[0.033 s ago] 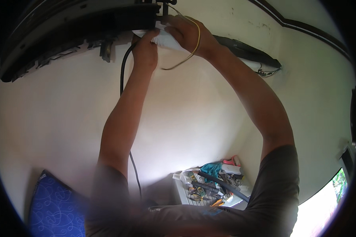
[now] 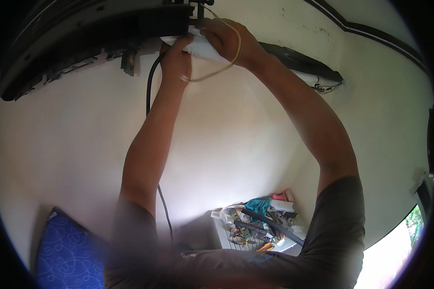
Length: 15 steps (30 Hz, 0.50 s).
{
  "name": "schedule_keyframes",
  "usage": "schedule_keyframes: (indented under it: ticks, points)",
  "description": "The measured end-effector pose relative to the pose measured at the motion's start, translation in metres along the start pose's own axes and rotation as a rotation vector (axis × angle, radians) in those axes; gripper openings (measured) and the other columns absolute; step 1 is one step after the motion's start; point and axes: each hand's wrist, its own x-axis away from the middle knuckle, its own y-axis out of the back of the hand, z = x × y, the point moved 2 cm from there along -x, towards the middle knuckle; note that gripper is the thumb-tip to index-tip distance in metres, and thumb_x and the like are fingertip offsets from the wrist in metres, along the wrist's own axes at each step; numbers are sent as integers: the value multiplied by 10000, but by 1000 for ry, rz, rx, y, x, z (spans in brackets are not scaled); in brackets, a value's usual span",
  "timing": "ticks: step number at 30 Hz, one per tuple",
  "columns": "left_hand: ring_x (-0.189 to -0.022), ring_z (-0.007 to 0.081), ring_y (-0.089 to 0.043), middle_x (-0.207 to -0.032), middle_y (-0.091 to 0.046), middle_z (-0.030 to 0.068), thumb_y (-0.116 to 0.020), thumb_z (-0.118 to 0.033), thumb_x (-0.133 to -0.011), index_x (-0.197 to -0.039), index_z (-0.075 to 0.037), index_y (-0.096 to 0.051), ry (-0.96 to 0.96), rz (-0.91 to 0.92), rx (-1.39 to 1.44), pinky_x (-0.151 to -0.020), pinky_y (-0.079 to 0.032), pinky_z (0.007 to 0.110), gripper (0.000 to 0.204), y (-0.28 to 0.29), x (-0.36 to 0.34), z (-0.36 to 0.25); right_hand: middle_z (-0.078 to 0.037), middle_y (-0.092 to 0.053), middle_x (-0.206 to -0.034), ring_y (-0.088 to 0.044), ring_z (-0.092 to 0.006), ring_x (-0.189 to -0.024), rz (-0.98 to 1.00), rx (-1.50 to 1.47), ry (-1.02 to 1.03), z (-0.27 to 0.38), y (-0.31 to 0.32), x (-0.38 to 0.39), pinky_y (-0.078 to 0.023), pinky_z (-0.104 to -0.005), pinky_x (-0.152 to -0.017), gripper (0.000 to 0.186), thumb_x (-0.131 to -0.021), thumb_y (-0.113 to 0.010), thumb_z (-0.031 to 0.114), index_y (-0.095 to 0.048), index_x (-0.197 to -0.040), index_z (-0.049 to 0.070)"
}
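Note:
Both my arms reach up to a white-wrapped length, seemingly pipe point(image 2: 205, 50), beside a long dark housing point(image 2: 164, 20). My left hand point(image 2: 176, 60) grips the wrap's left end, thumb pressed against it; its other fingers are mostly hidden behind. From the right, my right hand point(image 2: 234, 44) curls over the same length, fingertips partly hidden near the housing's end. A thin yellowish wire point(image 2: 239, 41) loops across the right hand, and its pale loose end crosses in front of my left wrist. A black cable point(image 2: 150, 84) hangs down beside my left forearm.
A black sleeve-like length point(image 2: 299, 62) runs along the wall to loose thin wires point(image 2: 327, 88) at the right. Below stands a white container point(image 2: 221, 233) of mixed tools, a teal cloth point(image 2: 258, 207) and a dark tube point(image 2: 275, 225). At lower left is a blue patterned cushion-like thing point(image 2: 67, 250).
The wire's loose end has swung left and slightly up, from beside my left wrist to in front of it. My hands have hardly moved.

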Motion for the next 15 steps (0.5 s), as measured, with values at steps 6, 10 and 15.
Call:
schedule_keyframes:
  ticks: [6,10,15]
  points:
    - [-1132,234,-703,-1203,-717,86,-745,44,-914,-1264,-47,-662,-46,-4,-50,-1019,-552,377,371,-4,-3,0,-147,-746,-1047,-728,-343,-937,-135,214,148,5,-4,4,-597,-433,-867,329,-967,-683,63,-733,-1291,90]
    - [-1145,237,-701,-1205,-722,93,-751,38,-918,-1273,-41,-666,-63,-109,-167,-1014,-552,380,373,-7,-11,4,-159,-740,-1031,-732,-340,-930,-81,21,115,-2,0,12,-599,-432,-868,298,-943,-681,46,-774,-1225,73]
    - [-1152,238,-698,-1198,-725,85,-776,29,-899,-1265,-42,-668,-8,-83,-181,-1029,-537,373,387,-10,-3,-2,-161,-749,-1056,-728,-387,-984,117,-106,-102,-24,2,-8,-595,-478,-911,262,-955,-664,181,-835,-1123,76]
